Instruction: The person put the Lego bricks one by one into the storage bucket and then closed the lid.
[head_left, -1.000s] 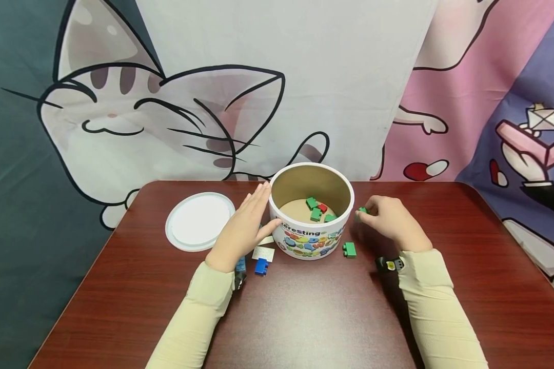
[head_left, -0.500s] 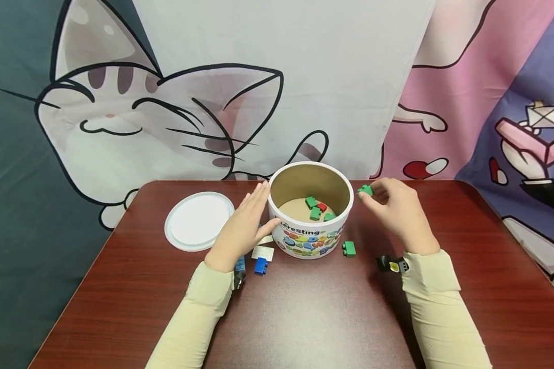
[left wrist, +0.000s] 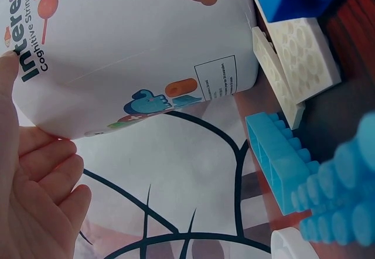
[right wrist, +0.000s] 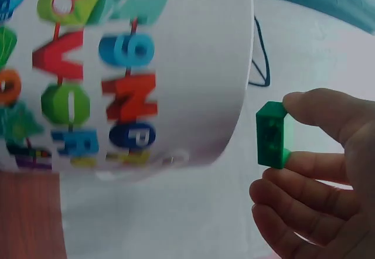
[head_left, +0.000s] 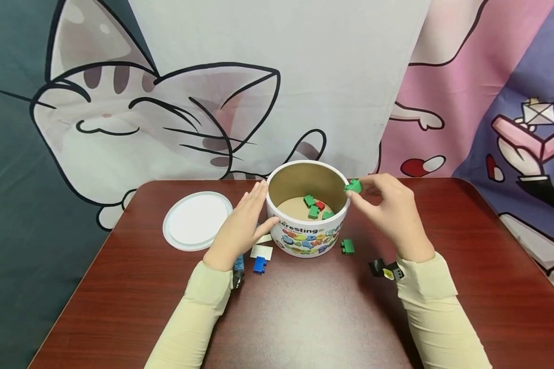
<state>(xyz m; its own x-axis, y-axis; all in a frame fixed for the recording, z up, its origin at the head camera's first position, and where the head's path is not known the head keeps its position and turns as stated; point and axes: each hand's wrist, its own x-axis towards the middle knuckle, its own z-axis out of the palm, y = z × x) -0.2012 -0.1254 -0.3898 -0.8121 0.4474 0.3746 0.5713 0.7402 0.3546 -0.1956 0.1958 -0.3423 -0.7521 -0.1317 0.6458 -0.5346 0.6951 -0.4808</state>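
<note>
A round white bucket point(head_left: 307, 238) with colourful printing stands on the table, several green blocks point(head_left: 313, 211) and a red block point(head_left: 320, 205) on its floor. My left hand point(head_left: 240, 225) rests against the bucket's left side, fingers straight and thumb on the front. Between thumb and fingers my right hand point(head_left: 392, 212) pinches a green toy building block point(head_left: 353, 186), raised at the right of the rim. In the right wrist view this block point(right wrist: 270, 135) shows close beside the bucket wall. Another green block point(head_left: 348, 246) lies on the table right of the bucket.
A white lid point(head_left: 197, 221) lies at the left. Near the left hand are a blue block point(head_left: 260, 265), cream plates point(head_left: 261, 252) and, in the left wrist view, light-blue blocks point(left wrist: 275, 159). A printed cloth point(head_left: 351, 77) hangs behind the table point(head_left: 304, 318).
My right hand has lifted the green block from beside the bucket and moved it up, then left to the rim. The left hand stays on the bucket.
</note>
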